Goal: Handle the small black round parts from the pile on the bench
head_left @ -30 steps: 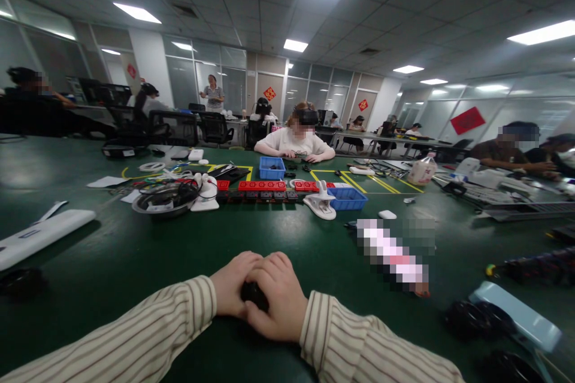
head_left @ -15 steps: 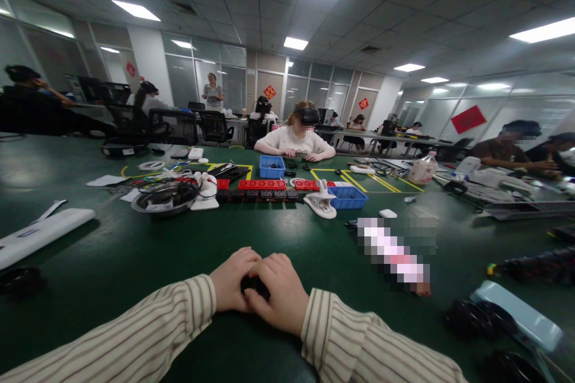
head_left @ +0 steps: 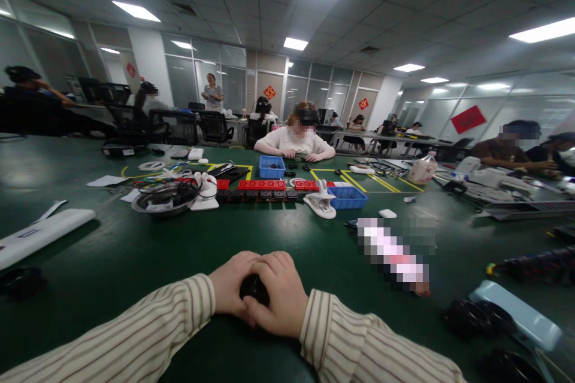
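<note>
My left hand (head_left: 231,284) and my right hand (head_left: 283,293) are both curled around a round, glossy black object (head_left: 255,289) low in the middle of the view. Its exact kind does not show, since fingers and palms cover most of it. The fingers of the right hand lie over the left fingertips at the far side. Both thumbs come together on the near side, with the dark curved surface showing between the hands. Beneath them is the green tabletop (head_left: 179,263).
A metal bowl of cables (head_left: 148,208), a blue bin (head_left: 348,198), red and black power strips (head_left: 262,185) and a white clip base (head_left: 321,206) stand ahead. A light blue device (head_left: 516,314) lies at right, a white bar (head_left: 49,233) at left. A co-worker (head_left: 294,137) sits opposite.
The hands have shifted slightly around the black object, and more of its top shows between them. The fingertips sit a little lower in the view.
</note>
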`<state>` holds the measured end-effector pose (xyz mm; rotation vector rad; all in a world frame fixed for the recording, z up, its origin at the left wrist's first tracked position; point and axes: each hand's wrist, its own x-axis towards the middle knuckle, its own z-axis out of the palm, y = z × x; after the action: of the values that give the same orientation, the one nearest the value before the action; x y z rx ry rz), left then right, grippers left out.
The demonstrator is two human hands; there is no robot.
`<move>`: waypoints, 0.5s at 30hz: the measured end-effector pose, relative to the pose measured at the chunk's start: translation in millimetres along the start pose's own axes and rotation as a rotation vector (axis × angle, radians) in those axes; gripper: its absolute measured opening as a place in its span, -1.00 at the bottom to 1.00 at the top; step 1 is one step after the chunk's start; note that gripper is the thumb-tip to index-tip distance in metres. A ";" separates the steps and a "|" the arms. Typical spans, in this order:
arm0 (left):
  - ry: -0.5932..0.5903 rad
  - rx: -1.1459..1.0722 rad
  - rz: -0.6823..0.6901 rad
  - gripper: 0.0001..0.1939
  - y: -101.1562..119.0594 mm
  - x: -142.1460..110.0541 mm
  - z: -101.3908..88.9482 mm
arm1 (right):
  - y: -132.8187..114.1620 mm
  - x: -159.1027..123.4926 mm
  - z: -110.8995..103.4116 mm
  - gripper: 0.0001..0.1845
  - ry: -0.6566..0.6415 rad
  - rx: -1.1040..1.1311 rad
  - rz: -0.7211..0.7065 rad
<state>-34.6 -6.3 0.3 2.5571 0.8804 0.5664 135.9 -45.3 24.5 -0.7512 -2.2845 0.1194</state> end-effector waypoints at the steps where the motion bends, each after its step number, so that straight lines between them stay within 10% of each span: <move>1: 0.013 0.029 -0.019 -0.27 3.1 -0.4 0.0 | -0.1 -0.1 0.7 -0.68 -0.003 -0.042 0.058; 7: 0.012 0.134 -0.109 -0.39 19.7 0.1 1.2 | 1.9 0.0 5.9 -0.61 -0.087 -0.179 0.207; 15: -0.046 0.025 -0.048 -0.58 1.4 2.8 0.1 | 6.4 1.5 1.4 -0.83 -0.121 0.002 -0.022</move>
<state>-31.8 -5.5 1.6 2.5537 0.9356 0.4829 137.2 -39.0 22.5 -0.7352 -2.4065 0.1604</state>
